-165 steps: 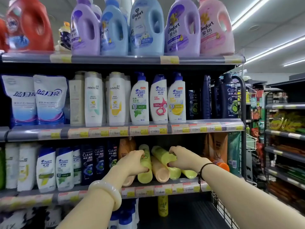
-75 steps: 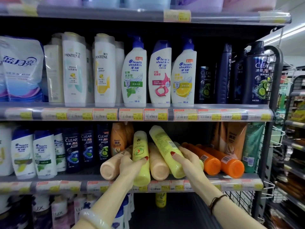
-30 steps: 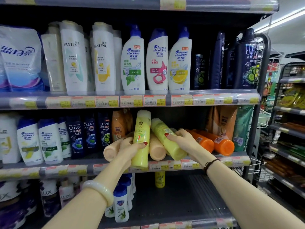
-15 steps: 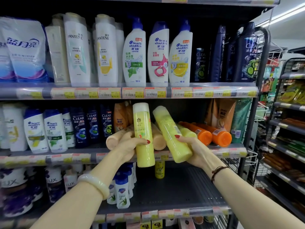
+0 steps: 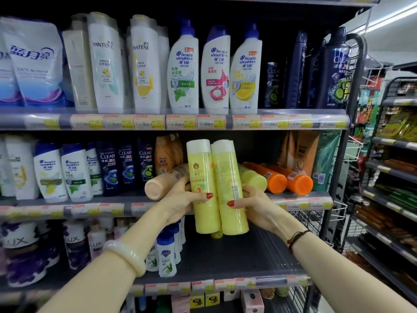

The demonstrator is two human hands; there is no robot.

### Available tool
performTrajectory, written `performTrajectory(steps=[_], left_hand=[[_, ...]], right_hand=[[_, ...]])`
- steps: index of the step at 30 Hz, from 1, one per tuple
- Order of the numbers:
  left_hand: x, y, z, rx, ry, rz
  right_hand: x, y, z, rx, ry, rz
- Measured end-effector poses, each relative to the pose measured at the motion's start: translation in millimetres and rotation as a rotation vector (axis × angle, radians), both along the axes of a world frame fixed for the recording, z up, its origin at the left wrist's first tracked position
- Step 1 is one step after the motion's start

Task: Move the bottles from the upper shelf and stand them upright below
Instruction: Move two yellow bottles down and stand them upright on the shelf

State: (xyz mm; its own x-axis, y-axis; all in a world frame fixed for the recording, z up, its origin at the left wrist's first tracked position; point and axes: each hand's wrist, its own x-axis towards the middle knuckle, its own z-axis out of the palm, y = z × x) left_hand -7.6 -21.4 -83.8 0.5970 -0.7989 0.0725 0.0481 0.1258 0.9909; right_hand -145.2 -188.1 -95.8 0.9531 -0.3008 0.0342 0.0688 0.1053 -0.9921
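My left hand (image 5: 180, 201) grips a yellow bottle (image 5: 203, 177) with a white cap, held upright in front of the upper shelf's edge (image 5: 300, 204). Touching it on the right is a second yellow bottle (image 5: 228, 177), gripped by my right hand (image 5: 255, 205). On that shelf several bottles lie on their sides: a beige bottle (image 5: 162, 184) behind my left hand, a yellow one (image 5: 252, 178) and two orange ones (image 5: 268, 179) (image 5: 295, 180). The dark lower shelf (image 5: 237, 251) lies under the held bottles. One small yellow bottle (image 5: 217, 234) stands there, mostly hidden.
Small white and blue bottles (image 5: 165, 256) stand on the lower shelf's left part, with Lux bottles (image 5: 74, 245) further left. Upright shampoo bottles (image 5: 72, 170) fill the upper shelf's left side. Pouches (image 5: 300, 152) stand behind the orange bottles. A wire rack (image 5: 392, 154) stands at right.
Both hands have lifted the two yellow bottles off the pile, pulled them out past the shelf edge and turned them upright, side by side. The view has tilted downward.
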Motion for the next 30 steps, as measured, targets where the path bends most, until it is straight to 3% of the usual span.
performTrajectory(steps=[14, 30], left_hand=[[-9.8, 1.7, -39.2, 0.243, -0.15, -0.047], [3.3, -9.0, -130.2, 0.409, -0.192, 0.044]], right_hand=[[-15.1, 4.8, -44.9, -0.416, 0.076, -0.111], [9.4, 1.6, -148.0, -0.425, 0.088, -0.165]])
